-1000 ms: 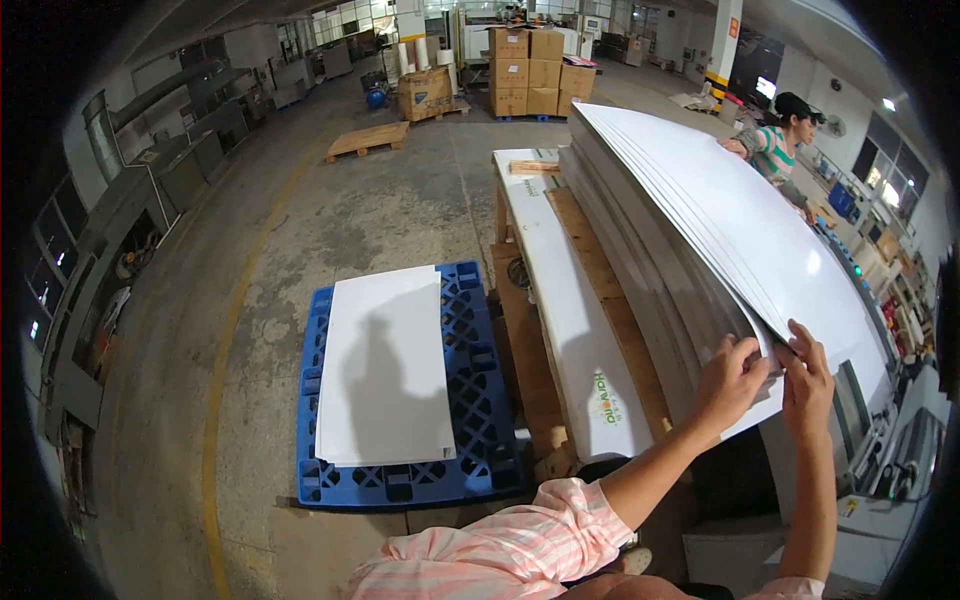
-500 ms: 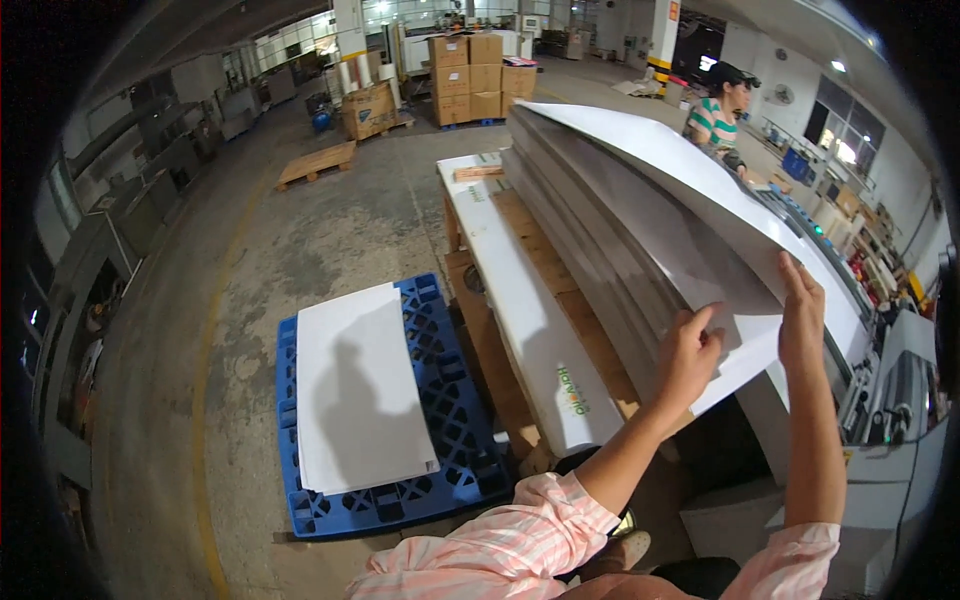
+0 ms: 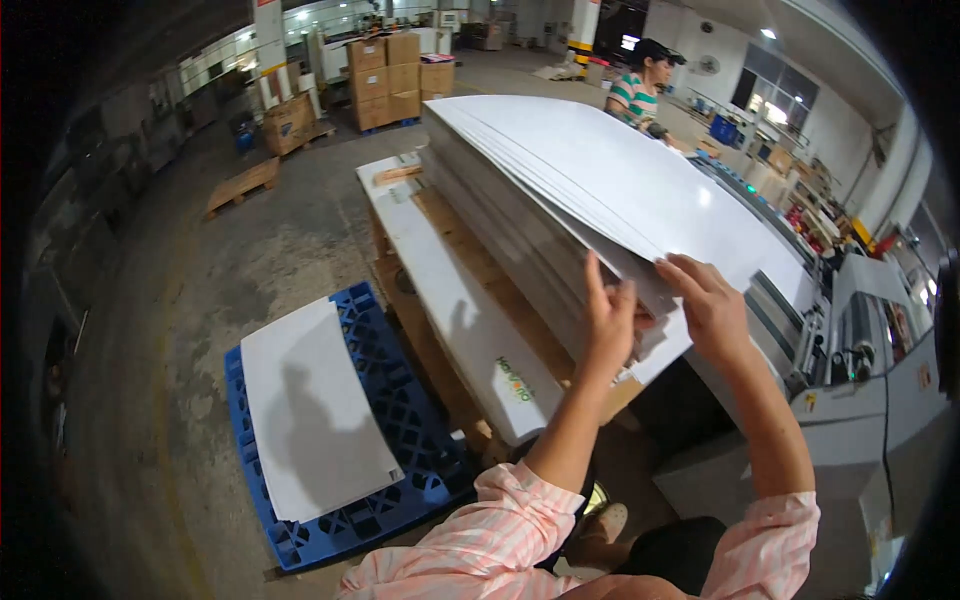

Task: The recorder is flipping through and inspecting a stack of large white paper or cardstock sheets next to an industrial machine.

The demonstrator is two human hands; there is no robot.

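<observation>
Lowered since the earlier frame, the top sheet (image 3: 610,160) arches just above the tall stack (image 3: 510,215) mid-frame; with its underside mostly hidden, the sheets seem nearer to lying flat. At lower left, white paper (image 3: 310,400) lies on a blue pallet (image 3: 403,420). Right of centre, the left hand (image 3: 607,320) keeps its fingers apart at the stack's near corner. Farther right, the right hand (image 3: 710,305) has fingertips on the top sheet's edge; whether they pinch it, I cannot tell.

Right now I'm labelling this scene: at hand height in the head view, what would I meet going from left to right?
Blue pallet → long white panel → left hand → right hand → grey machine.
</observation>
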